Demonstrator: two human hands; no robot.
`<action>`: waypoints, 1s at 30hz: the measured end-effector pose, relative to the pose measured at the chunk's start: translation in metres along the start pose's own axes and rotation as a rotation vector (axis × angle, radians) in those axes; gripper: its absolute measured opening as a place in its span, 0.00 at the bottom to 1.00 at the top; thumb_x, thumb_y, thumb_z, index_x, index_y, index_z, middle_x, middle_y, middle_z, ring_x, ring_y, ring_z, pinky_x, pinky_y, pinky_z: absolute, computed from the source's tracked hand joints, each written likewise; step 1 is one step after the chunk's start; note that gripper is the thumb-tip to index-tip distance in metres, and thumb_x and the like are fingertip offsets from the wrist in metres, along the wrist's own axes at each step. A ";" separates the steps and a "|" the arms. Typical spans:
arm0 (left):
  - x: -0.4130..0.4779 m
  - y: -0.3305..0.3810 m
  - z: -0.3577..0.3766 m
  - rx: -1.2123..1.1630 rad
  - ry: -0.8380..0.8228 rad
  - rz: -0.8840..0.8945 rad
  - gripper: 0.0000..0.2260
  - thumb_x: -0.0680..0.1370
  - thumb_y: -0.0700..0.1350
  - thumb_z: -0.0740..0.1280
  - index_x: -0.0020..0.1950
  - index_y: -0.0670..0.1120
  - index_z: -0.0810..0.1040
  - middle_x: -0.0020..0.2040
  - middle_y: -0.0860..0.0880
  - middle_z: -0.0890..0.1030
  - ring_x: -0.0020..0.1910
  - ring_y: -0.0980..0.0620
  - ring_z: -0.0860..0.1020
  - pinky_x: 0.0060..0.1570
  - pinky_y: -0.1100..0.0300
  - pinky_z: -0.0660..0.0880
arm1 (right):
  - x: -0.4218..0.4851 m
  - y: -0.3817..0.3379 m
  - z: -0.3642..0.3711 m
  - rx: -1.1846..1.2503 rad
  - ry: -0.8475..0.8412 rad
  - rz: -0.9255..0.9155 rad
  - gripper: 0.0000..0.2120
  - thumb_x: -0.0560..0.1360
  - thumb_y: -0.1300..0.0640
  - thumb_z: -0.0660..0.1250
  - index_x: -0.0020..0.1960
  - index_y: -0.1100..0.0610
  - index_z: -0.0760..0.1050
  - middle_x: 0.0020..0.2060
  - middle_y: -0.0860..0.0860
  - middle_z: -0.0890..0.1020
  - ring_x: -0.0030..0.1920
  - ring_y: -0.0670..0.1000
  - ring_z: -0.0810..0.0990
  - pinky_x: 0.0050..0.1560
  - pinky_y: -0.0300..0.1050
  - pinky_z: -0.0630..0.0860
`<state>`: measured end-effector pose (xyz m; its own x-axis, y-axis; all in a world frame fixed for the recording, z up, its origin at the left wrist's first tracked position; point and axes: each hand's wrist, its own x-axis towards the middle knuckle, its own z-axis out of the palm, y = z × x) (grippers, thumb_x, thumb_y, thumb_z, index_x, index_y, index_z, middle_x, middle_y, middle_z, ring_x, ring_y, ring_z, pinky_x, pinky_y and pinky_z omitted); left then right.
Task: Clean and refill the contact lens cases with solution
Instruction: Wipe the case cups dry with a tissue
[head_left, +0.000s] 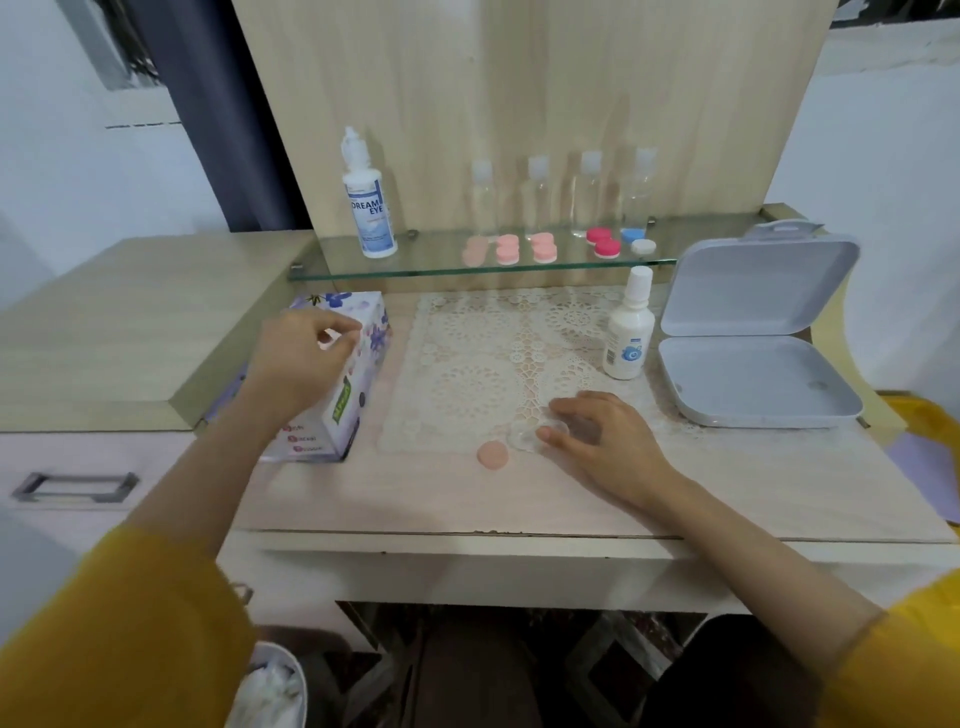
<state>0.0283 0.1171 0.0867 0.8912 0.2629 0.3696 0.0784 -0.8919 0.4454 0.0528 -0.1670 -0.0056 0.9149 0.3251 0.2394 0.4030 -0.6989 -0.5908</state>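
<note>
A clear, uncapped contact lens case (524, 435) lies at the near edge of the lace mat (467, 364). My right hand (602, 441) holds its right well with thumb and fingers. A pink cap (492, 457) lies flat on the table just left of the case. My left hand (301, 358) hovers over the floral tissue box (343, 384), fingertips pinching at its top opening. A small white solution bottle (628, 327) stands capped on the mat's right side. A larger solution bottle (368, 200) stands on the glass shelf (441, 265).
On the shelf sit several pink lens cases (511, 249), a red one (602, 243), blue and white caps (638, 240) and several clear bottles (587, 192). An open grey box (753, 358) lies at the right. A drawer handle (75, 486) is at the left.
</note>
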 end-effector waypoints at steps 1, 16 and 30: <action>0.003 -0.007 -0.004 0.018 0.007 -0.042 0.10 0.78 0.44 0.63 0.57 0.45 0.80 0.49 0.48 0.78 0.43 0.52 0.72 0.45 0.62 0.66 | 0.000 0.001 0.000 0.004 0.002 -0.001 0.20 0.73 0.44 0.65 0.52 0.60 0.78 0.50 0.55 0.81 0.57 0.52 0.72 0.55 0.47 0.69; 0.042 -0.063 -0.001 0.250 -0.212 -0.047 0.17 0.74 0.41 0.69 0.63 0.45 0.76 0.60 0.44 0.78 0.59 0.44 0.74 0.57 0.58 0.67 | 0.001 0.008 0.006 0.004 0.019 -0.039 0.19 0.72 0.43 0.65 0.57 0.54 0.79 0.59 0.44 0.78 0.66 0.48 0.68 0.62 0.40 0.63; 0.046 -0.069 0.002 0.204 -0.184 -0.033 0.11 0.73 0.34 0.61 0.45 0.44 0.82 0.43 0.46 0.84 0.31 0.62 0.76 0.36 0.65 0.68 | 0.001 0.009 0.007 -0.009 0.026 -0.033 0.23 0.71 0.38 0.65 0.56 0.53 0.79 0.58 0.44 0.79 0.65 0.48 0.69 0.59 0.39 0.63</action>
<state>0.0648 0.1900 0.0712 0.9516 0.2381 0.1946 0.1803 -0.9446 0.2742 0.0575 -0.1682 -0.0159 0.9012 0.3316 0.2790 0.4333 -0.6938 -0.5752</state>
